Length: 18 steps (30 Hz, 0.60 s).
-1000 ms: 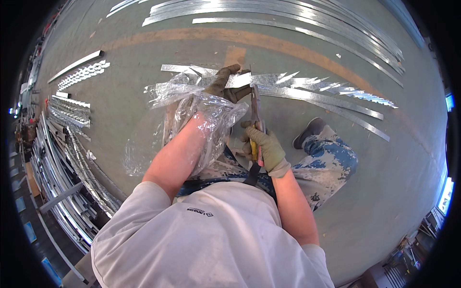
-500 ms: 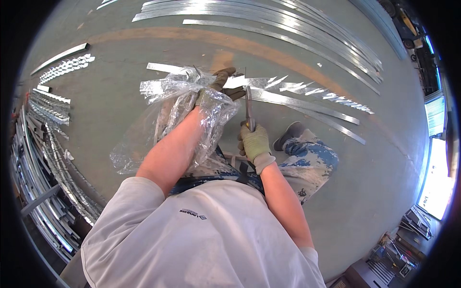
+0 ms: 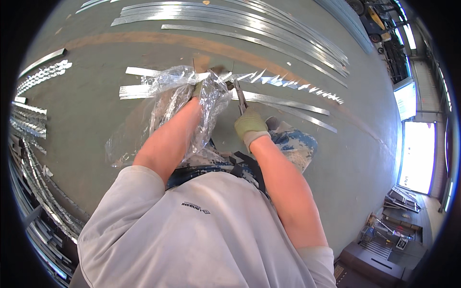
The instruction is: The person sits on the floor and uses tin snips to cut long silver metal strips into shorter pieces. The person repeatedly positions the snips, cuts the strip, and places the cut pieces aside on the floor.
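Observation:
My right hand [image 3: 250, 125], in a green-grey work glove, is closed around the handle of a slim metal hand tool [image 3: 241, 95]. The tool looks like snips or pliers; its tip reaches a metal strip with a row of raised pointed tabs [image 3: 276, 80]. My gloved left hand [image 3: 222, 71] is at that strip's left part, smeared by motion and partly behind clear plastic film [image 3: 213, 103], so its fingers cannot be made out. The film drapes over my left forearm and hangs down to the left. Flat metal strips [image 3: 283, 104] lie crosswise under the tool.
Long flat metal strips [image 3: 230, 25] lie across the floor ahead. Toothed strips [image 3: 45, 77] and piled metal lengths [image 3: 43, 192] are at the left. A dark workbench [image 3: 370, 261] stands lower right, and a yellow forklift [image 3: 375, 24] is at the far right.
The right hand and tool have shifted slightly, the tool now tilting left at its tip. The left hand's fingers, stretched out before, are now blurred at the strip. The whole view has turned slightly.

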Each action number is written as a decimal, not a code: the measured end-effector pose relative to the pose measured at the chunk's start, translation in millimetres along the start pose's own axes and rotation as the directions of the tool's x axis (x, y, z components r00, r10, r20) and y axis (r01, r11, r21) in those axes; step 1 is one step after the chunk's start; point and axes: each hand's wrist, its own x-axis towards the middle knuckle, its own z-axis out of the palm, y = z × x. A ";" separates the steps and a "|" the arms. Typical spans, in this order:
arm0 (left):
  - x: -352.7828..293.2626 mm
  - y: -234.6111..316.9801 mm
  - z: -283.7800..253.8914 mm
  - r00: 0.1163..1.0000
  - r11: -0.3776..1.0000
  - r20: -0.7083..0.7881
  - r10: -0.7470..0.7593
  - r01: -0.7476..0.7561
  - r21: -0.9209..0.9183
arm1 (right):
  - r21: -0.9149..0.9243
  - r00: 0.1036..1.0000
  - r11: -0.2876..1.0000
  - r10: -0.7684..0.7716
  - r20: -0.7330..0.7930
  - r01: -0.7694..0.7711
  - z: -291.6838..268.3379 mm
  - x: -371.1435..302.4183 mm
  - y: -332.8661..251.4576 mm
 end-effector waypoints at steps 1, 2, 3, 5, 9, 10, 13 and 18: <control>-2.2 -0.8 -0.7 1.000 0.999 0.029 0.005 -0.007 0.043 | -0.033 1.000 0.999 -0.011 -0.016 0.010 -2.6 -1.2 -1.2; -1.2 -1.5 -0.7 0.999 1.000 0.041 -0.019 0.019 -0.009 | -0.068 0.999 0.998 -0.022 -0.031 0.020 -5.3 -2.1 -1.6; 2.5 0.9 0.8 0.998 0.998 0.056 -0.041 0.044 -0.055 | -0.080 1.000 0.997 -0.009 -0.024 0.007 -6.8 -0.2 -2.1; 0.4 -4.5 3.6 0.997 0.992 0.055 -0.052 0.058 -0.115 | -0.108 1.000 0.994 0.018 -0.011 -0.019 -10.3 1.6 -0.4; 8.1 -14.1 -2.3 0.995 0.993 0.046 -0.093 0.096 -0.067 | -0.121 0.998 0.992 0.034 -0.048 -0.040 -27.8 -17.2 -10.2; 9.3 -14.3 0.4 0.994 0.994 0.059 -0.094 0.097 -0.047 | -0.130 0.998 0.991 0.024 -0.062 -0.032 -29.2 -18.1 -12.5; 13.1 -7.7 -5.8 0.994 0.996 0.067 -0.083 0.082 0.025 | -0.214 0.991 0.974 -0.090 -0.101 0.067 -24.5 -12.7 -16.0; 40.5 -12.0 -20.6 0.998 0.992 0.046 -0.032 0.026 0.124 | -0.065 0.998 0.998 0.001 -0.058 -0.005 -24.2 -12.8 -11.6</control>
